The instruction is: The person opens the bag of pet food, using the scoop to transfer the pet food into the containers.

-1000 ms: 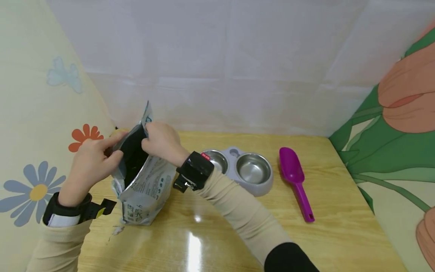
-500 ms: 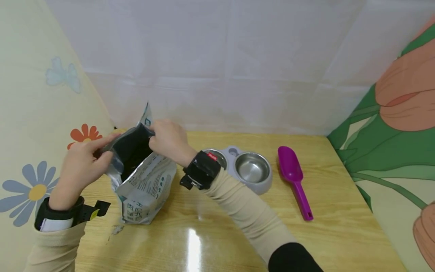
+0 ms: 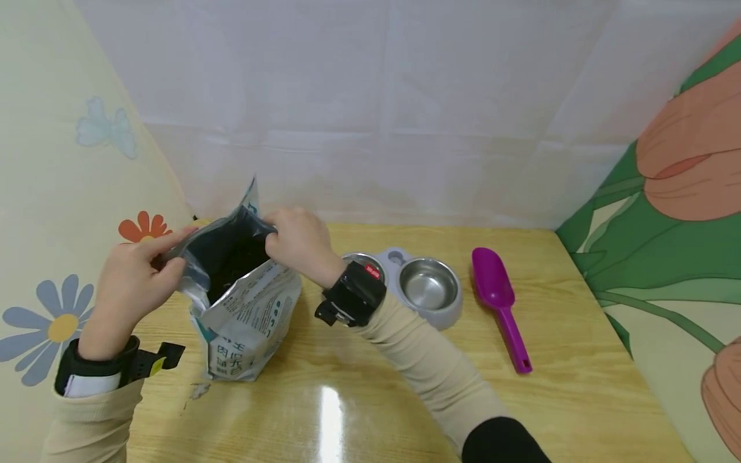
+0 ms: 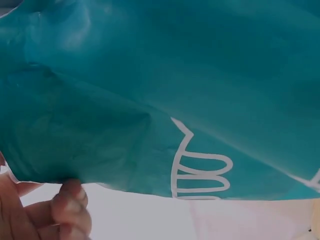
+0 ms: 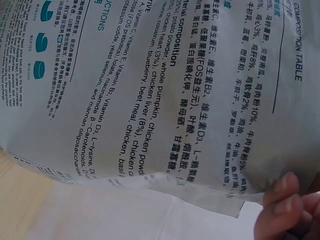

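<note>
A pet food bag [image 3: 255, 334] stands upright at the left of the table, its mouth spread wide and dark contents visible inside. My left hand [image 3: 130, 283] pinches the left rim between thumb and fingers. On the opposite side, my right hand [image 3: 303, 244] grips the right rim. The left wrist view has the bag's teal side [image 4: 150, 100], with fingertips [image 4: 72, 202] at its edge. Printed ingredient text covers the white side [image 5: 135, 110] in the right wrist view, where fingers [image 5: 282, 205] hold the edge.
Right of the bag sits a grey double feeder with two steel bowls [image 3: 428, 286]; my right forearm partly covers the left one. A purple scoop [image 3: 494, 289] lies farther right on the wooden table [image 3: 579, 399]. A white sheet [image 3: 405, 128] hangs behind.
Both hands have moved apart, the left one leftward and the right one rightward. The bag's mouth has widened between them, and more of its dark inside shows.
</note>
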`<state>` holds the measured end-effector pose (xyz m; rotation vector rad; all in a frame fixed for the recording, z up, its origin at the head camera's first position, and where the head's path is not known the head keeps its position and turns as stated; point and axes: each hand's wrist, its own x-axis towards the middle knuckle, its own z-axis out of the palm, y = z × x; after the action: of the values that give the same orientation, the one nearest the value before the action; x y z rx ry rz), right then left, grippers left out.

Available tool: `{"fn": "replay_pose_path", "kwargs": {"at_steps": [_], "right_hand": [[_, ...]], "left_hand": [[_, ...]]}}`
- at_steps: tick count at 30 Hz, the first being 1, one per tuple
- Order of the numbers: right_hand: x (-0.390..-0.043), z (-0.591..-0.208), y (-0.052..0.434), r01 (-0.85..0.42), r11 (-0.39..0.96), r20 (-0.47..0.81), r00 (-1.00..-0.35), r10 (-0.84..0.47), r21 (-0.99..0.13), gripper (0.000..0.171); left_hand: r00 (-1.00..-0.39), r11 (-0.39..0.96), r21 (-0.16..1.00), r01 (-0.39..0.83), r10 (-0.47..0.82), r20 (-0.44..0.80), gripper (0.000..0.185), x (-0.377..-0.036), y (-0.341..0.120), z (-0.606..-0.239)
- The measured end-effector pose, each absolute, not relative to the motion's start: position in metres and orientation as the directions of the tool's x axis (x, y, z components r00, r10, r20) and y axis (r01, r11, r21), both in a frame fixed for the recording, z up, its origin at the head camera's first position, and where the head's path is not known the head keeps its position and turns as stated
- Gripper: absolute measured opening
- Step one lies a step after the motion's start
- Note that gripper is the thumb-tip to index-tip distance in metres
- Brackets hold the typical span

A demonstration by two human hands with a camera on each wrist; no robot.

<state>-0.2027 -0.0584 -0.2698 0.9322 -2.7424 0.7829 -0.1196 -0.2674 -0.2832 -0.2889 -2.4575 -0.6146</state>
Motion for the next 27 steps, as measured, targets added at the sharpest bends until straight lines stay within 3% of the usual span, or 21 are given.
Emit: {"fn": "replay_pose_path", "kwargs": {"at_steps": [20, 27], "right_hand": [[-0.2045, -0.2778, -0.0518, -0.611, 0.646, 0.304, -0.790, -0.533, -0.458, 0.017], [-0.2035, -0.2786, -0.0504, -0.600, 0.648, 0.305, -0.799, -0.519, -0.469, 0.030]], "left_hand": [[-0.805, 0.832, 0.469, 0.296, -0.047, 0.592, 0.034, -0.1205, -0.2694, -0.2874], [-0.809, 0.832, 0.473, 0.289, -0.052, 0.585, 0.034, -0.1208, -0.2706, -0.2878]]}}
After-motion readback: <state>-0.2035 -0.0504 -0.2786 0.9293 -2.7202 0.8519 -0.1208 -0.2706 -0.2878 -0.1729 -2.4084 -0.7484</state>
